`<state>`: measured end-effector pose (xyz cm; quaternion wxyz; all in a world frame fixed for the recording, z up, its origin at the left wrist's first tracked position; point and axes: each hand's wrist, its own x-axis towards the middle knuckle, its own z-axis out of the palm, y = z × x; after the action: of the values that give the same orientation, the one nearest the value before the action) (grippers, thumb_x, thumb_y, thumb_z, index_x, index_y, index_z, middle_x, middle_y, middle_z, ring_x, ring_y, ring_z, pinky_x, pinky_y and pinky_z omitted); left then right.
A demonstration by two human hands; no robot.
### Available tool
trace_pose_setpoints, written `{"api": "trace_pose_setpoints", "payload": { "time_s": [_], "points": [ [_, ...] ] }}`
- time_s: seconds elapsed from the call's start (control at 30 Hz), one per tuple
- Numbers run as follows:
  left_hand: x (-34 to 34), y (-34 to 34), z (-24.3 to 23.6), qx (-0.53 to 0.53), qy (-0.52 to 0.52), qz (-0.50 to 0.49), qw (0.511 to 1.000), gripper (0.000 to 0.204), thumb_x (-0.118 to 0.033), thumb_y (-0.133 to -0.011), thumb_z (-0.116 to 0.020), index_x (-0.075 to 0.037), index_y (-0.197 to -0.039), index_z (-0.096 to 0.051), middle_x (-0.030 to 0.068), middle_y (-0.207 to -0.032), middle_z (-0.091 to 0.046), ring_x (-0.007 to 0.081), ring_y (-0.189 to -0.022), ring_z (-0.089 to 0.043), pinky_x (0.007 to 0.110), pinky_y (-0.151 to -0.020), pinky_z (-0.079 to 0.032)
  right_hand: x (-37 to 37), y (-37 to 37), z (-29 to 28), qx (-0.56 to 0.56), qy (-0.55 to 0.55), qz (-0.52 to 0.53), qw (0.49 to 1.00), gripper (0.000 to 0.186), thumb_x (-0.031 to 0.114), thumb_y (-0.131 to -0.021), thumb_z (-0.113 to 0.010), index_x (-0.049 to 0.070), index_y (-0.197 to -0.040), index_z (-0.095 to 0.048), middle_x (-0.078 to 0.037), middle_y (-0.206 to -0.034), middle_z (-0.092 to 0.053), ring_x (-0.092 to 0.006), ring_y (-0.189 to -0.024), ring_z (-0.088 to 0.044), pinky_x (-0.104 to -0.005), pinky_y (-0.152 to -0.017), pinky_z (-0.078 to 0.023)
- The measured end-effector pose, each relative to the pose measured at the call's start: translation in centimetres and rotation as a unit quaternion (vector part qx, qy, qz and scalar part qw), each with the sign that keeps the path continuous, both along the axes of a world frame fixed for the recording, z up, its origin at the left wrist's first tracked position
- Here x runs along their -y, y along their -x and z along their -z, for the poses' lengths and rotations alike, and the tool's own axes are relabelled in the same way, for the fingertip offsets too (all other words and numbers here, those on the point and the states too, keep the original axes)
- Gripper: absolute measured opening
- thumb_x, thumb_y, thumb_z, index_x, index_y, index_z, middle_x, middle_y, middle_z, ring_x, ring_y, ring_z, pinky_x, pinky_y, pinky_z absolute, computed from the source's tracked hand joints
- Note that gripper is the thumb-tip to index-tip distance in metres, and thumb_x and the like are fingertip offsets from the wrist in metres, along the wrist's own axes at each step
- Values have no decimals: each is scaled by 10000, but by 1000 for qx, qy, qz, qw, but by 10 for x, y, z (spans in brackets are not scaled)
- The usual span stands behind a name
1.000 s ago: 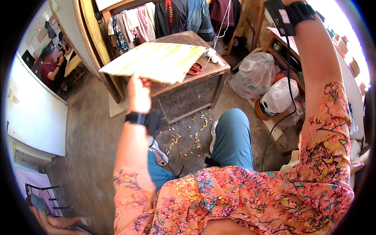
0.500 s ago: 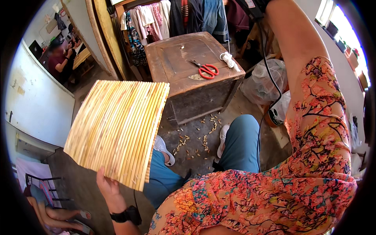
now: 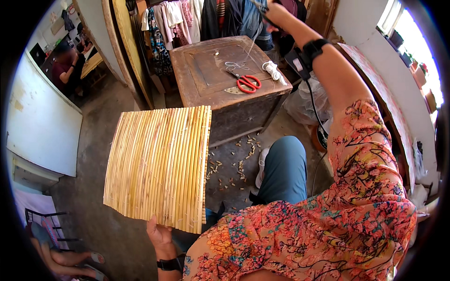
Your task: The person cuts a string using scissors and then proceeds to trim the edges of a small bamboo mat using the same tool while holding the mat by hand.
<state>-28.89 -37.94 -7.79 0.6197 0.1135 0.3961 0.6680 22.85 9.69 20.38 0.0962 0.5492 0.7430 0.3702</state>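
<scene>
My left hand (image 3: 161,235) grips the lower edge of a mat of yellow reed sticks (image 3: 157,164), thumb on its upper face and fingers underneath. The mat is tilted over my left leg. High at the top edge, near the hanging jeans, my right hand (image 3: 276,18) is raised and closed around a thin dark thing I cannot make out. A thin white string (image 3: 251,47) runs from near that hand down to loose loops on the brown wooden cabinet (image 3: 197,91). Red-handled scissors (image 3: 248,84) and a bundle of white cord (image 3: 273,71) lie on it.
Short reed offcuts (image 3: 241,171) litter the floor before the cabinet. Hanging clothes (image 3: 187,21) stand behind it. A black cable (image 3: 316,100) drops from my right wrist past plastic bags (image 3: 302,103). Another person (image 3: 68,68) sits beyond the doorway; someone's legs (image 3: 65,260) show lower left.
My left hand and the mat have shifted right and slightly down. My right hand, mostly out of view before, has come into view further left. String loops now lie on the cabinet.
</scene>
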Motion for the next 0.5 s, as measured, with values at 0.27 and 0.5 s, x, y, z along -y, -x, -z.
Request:
{"api": "trace_pose_setpoints", "payload": {
  "time_s": [0.27, 0.5],
  "points": [
    [2, 0, -1, -62, -9, 5, 998, 358, -219, -789, -608, 9, -1059, -545, 97, -804, -643, 169, -509, -566, 267, -371, -439, 94, 4, 48, -467, -76, 54, 880, 270, 274, -717, -642, 19, -801, -610, -197, -817, -627, -379, -856, -593, -411, -714, -481],
    [-6, 2, -5, -46, 23, 0, 999, 321, -189, -760, -627, -28, -1027, -554, 98, -844, -647, 202, -565, -603, 300, -392, -447, 203, 42, 99, -830, 142, -5, 540, 507, 528, -752, -648, 38, -698, -533, -11, -501, -453, -100, -382, -426, -234, -369, -346]
  ]
}}
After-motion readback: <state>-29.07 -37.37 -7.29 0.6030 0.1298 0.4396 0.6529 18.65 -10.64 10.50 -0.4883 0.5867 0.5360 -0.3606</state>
